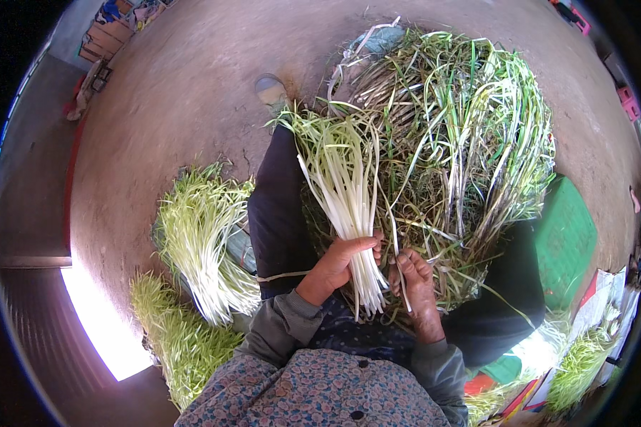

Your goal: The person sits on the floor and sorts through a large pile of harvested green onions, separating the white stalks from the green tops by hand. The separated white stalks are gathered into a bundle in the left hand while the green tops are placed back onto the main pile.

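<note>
My left hand is wrapped around a bundle of leafy stalks, its pale green leaves pointing away from me and its white ends towards my lap. Just right of it, my right hand pinches a single long pale stalk between thumb and fingers. Beyond my right hand, between and past my knees, lies a large heap of stalks and leaves, partly green, partly brown and withered. Part of the bundle is hidden behind my left fingers.
Pale stalks lie in a pile left of my left leg, with more greens nearer. A green plastic object stands by my right knee. Further greens lie at the lower right. A shoe rests on the floor.
</note>
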`<state>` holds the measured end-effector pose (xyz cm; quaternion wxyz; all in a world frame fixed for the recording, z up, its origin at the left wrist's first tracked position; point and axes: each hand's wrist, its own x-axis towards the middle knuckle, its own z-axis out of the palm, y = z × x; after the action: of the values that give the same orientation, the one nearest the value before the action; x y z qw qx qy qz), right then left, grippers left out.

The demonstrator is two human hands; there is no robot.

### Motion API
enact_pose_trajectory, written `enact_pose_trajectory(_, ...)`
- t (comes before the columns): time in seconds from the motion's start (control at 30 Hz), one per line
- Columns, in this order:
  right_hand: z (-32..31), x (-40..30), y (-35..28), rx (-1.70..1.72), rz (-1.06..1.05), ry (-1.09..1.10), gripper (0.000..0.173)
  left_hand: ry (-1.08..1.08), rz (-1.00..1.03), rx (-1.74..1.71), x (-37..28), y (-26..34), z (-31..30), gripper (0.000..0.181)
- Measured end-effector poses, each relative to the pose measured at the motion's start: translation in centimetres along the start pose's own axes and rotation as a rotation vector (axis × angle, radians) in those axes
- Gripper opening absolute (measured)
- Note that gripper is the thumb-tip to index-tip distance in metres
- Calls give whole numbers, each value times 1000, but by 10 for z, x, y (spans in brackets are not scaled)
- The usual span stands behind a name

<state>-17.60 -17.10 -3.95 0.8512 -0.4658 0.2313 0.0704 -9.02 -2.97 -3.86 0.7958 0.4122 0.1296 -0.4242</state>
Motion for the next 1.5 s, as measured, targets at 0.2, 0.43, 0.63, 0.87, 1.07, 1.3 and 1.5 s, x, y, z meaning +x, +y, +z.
enact_pose_trajectory(0.2, -8, -2, 4, -32, 91, -124, 24, 35, -5, 2, 3, 2, 4, 26)
enact_pose_trajectory(0.43, -12, -2, 7, 11, 180, -161, 23, 55, 63, 66, 12, -5, -2, 19)
enact_pose_trajectory(0.63, -13, 2, 3, -230, -39, 140, 19, 44, 67, 7, -6, 19, 9, 29)
enact_pose_trajectory(0.87, -23, 5, 7, -1294, -343, 202, 12, -300, 578, -295, -49, 111, 20, 11)
enact_pose_trajectory(1.07, -16, -8, -50, -1363, -455, -55, 17, -252, 329, -292, -18, 98, 3, 13)
enact_pose_trajectory(1.3, -87, 97, -99, -731, -512, 383, 17, -116, -89, -253, 2, 19, 19, 34)
enact_pose_trajectory(1.5, -135, 188, -96, -1100, -595, 741, 18, -98, -147, -326, 14, 10, 13, 35)
